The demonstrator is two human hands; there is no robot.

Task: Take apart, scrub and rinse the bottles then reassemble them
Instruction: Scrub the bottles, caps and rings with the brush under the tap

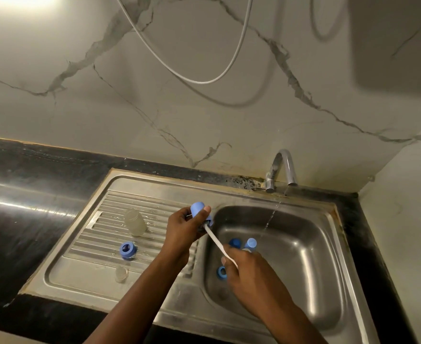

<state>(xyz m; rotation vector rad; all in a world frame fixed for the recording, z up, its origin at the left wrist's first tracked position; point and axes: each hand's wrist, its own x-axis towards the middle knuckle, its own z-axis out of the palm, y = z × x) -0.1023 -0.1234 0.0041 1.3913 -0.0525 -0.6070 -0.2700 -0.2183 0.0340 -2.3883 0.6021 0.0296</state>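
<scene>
My left hand grips a blue bottle cap over the edge between drainboard and basin. My right hand holds the white handle of a brush, whose dark bristle end is pushed into the cap. On the ribbed drainboard lie a clear bottle body on its side, a blue screw ring and a small clear teat. Inside the basin sit two blue caps and another blue ring, partly hidden by my right hand.
A chrome tap at the back runs a thin stream of water into the steel sink basin. Black countertop surrounds the sink. A marble-patterned wall stands behind, with a white hose hanging across it.
</scene>
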